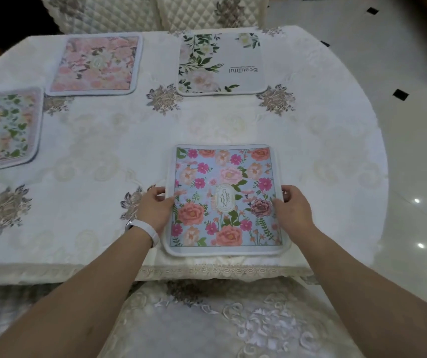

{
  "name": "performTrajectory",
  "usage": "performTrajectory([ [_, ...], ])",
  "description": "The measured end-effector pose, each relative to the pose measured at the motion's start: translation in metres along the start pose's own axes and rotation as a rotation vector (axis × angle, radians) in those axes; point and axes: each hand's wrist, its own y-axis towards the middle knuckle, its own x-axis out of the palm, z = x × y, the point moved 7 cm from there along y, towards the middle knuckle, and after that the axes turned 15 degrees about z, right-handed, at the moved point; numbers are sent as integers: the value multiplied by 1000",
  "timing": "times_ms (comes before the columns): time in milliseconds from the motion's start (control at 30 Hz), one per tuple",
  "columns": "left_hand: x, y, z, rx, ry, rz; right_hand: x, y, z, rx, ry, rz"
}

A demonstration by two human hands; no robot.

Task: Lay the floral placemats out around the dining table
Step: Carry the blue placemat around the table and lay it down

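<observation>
A blue placemat with pink and orange flowers and a "GARDEN" label [224, 197] lies flat near the table's front edge. My left hand [154, 206] grips its left edge and my right hand [291, 206] grips its right edge. Three more floral placemats lie on the white embroidered tablecloth [119, 140]: a pink one [96, 64] at the far left, a white one with green leaves and the word "Beautiful" [221, 63] at the far right, and a green and peach one [3, 127] at the left edge.
Two quilted chair backs [155, 11] stand behind the table. A chair with an embroidered cover [220, 319] sits below the front edge. Glossy white floor tiles with black diamonds [401, 94] lie to the right.
</observation>
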Motion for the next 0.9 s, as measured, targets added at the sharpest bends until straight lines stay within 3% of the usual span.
performTrajectory([
  [133, -10, -5, -7, 112, 153, 38, -3, -3, -1, -109, -85, -35],
  [233, -15, -18, -11, 301, 297, 36, -6, -13, 4, -148, -162, -79],
  [433, -10, -51, -27, 652, 587, -156, -11, -52, 8, -351, -449, -131],
  [600, -18, -50, -42, 722, 675, -141, -9, -65, 26, -460, -585, -190],
  [900, -12, -49, -50, 762, 660, -229, -11, -67, 37, -534, -595, -245],
])
